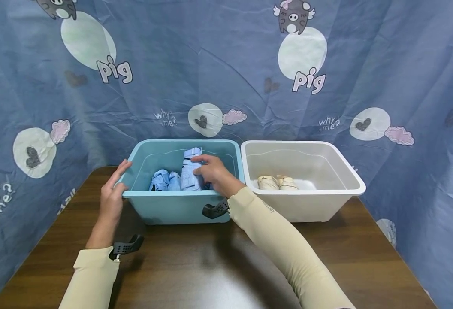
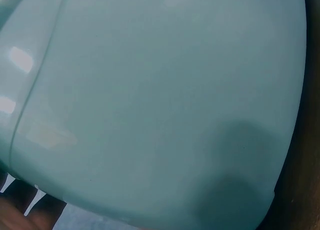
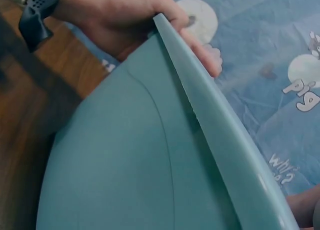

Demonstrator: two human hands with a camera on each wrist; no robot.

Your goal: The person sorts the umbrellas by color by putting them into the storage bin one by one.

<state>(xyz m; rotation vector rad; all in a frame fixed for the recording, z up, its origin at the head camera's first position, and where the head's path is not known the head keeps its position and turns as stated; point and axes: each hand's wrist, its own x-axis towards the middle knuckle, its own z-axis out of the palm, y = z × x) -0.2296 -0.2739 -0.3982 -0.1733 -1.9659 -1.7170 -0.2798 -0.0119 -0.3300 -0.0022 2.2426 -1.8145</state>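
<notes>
The left hand (image 1: 112, 195) grips the left rim of a teal bin (image 1: 180, 210); the right wrist view also shows this hand (image 3: 125, 19) curled round the rim's corner. Inside the bin, thumb and index finger of the right hand (image 1: 212, 171) are bent onto the upper right side of a rolled blue cloth bundle (image 1: 189, 176) with dark bands. That roll points toward the back wall, its lower end hidden by the front rim. Two shorter blue rolls, one a blue cloth roll (image 1: 159, 180), lie to its left. Teal plastic (image 2: 160, 89) fills the left wrist view.
A white bin (image 1: 303, 204) stands right beside the teal one, holding two beige cloth rolls (image 1: 277, 183) near its front wall. Both bins rest on a brown wooden table (image 1: 195, 266). A blue printed curtain (image 1: 226, 77) hangs close behind them.
</notes>
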